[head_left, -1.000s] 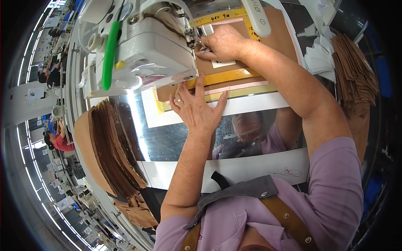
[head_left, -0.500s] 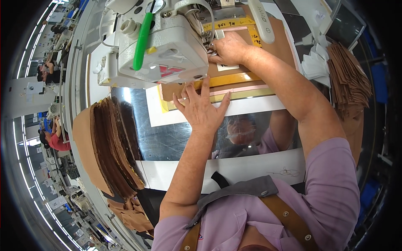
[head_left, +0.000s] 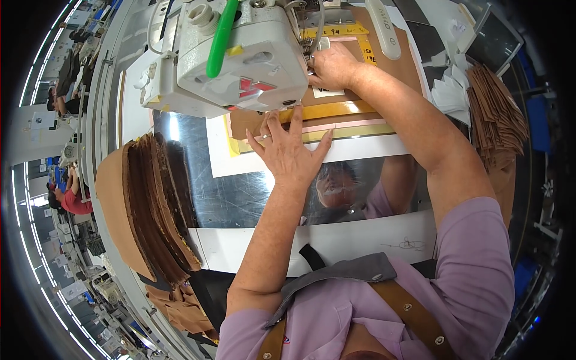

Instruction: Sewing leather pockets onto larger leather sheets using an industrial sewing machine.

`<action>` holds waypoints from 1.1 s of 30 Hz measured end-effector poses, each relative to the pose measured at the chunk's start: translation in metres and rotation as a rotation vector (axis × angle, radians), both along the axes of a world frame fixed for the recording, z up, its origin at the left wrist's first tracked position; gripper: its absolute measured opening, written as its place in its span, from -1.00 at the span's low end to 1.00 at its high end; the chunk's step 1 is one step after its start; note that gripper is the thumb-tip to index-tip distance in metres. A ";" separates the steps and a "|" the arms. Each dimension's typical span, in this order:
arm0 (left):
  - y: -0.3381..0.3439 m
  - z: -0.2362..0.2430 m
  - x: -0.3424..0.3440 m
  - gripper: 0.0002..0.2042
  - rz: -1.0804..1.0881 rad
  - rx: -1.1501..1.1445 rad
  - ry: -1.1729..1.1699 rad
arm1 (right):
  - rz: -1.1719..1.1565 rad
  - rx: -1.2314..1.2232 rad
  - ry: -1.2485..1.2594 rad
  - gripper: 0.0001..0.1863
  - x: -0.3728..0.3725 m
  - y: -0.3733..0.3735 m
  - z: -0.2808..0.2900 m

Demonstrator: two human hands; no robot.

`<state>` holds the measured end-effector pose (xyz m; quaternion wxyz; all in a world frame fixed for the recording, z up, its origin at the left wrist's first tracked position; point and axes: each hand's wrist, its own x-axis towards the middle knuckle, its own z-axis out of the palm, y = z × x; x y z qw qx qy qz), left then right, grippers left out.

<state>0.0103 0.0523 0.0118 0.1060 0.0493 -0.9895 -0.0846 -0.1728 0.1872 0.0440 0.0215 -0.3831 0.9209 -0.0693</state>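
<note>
My left hand [head_left: 289, 150] lies flat with spread fingers on the near edge of a framed work piece, just below the white sewing machine head [head_left: 243, 75]. Under its fingertips are a brown panel [head_left: 246, 122] and a yellow strip [head_left: 339, 110]. Farther up, my right hand [head_left: 333, 66] reaches in beside the needle area with its fingers curled together. What those fingertips hold, if anything, is hidden by the machine and the hand. A white label [head_left: 327, 93] shows under the right hand. The frame rests on a white sheet [head_left: 225, 162].
A green-handled tool [head_left: 222, 39] leans on the machine head. Stacked brown panels [head_left: 129, 210] stand at the left, and more brown pieces [head_left: 495, 114] at the right near a white bundle [head_left: 451, 96]. The shiny metal plate [head_left: 231, 201] lies in front. A loose thread [head_left: 408, 244] rests nearer me.
The view has shifted slightly, so the machine appears a little farther right and higher. Both hands keep nearly the same places and poses on the work.
</note>
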 end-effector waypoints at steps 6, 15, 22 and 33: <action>0.001 -0.001 0.000 -0.24 -0.007 -0.003 0.009 | 0.004 -0.002 0.006 -0.63 0.000 0.000 -0.001; 0.001 -0.001 0.000 -0.25 -0.008 -0.008 0.013 | -0.014 0.051 -0.013 -0.56 0.001 -0.002 0.005; 0.006 0.004 -0.002 -0.27 -0.040 0.011 -0.024 | 0.038 -0.046 0.060 -0.56 -0.004 0.012 -0.001; 0.004 0.000 -0.002 -0.27 -0.026 0.023 -0.017 | 0.055 -0.067 -0.024 -0.58 -0.003 0.012 -0.001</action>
